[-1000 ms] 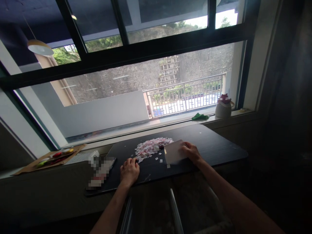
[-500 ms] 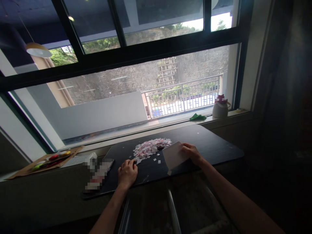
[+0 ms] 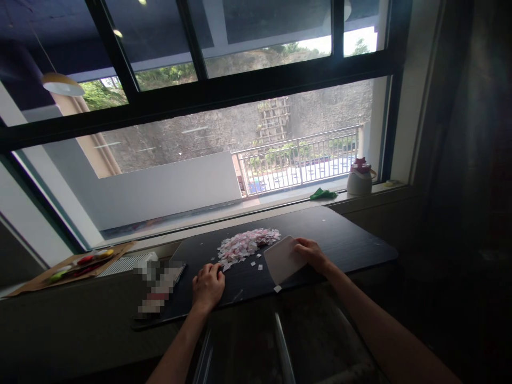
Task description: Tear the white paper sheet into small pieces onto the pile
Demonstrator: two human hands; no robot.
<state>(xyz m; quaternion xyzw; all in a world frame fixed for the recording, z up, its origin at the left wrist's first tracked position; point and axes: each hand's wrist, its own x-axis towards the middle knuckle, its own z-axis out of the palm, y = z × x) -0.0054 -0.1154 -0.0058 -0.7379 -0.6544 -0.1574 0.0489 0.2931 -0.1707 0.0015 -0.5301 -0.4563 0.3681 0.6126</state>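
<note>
A heap of small white and pinkish paper pieces point(image 3: 246, 245) lies on the dark tabletop point(image 3: 340, 240), with several loose squares in front of it. In my right hand point(image 3: 314, 255) is a white card point(image 3: 284, 258), pinched at its right edge and held tilted above the table. Just below the card's bottom corner shows one small white paper piece point(image 3: 277, 288); whether it rests on the table edge I cannot tell. At the heap's near left end sits my left hand point(image 3: 208, 285), fingers curled on the table around something small and dark, mostly hidden.
A pixelated flat object point(image 3: 160, 290) lies at the table's left end. On the sill are a white bottle with a pink top point(image 3: 359, 178), a green cloth-like item point(image 3: 323, 193), and brown paper point(image 3: 68, 269) with colourful things on it. A large window point(image 3: 240, 90) stands behind.
The small paper piece at the card's lower corner has dropped slightly and looks sharper. My right hand and the card have shifted a little left and down. My left hand stays nearly still.
</note>
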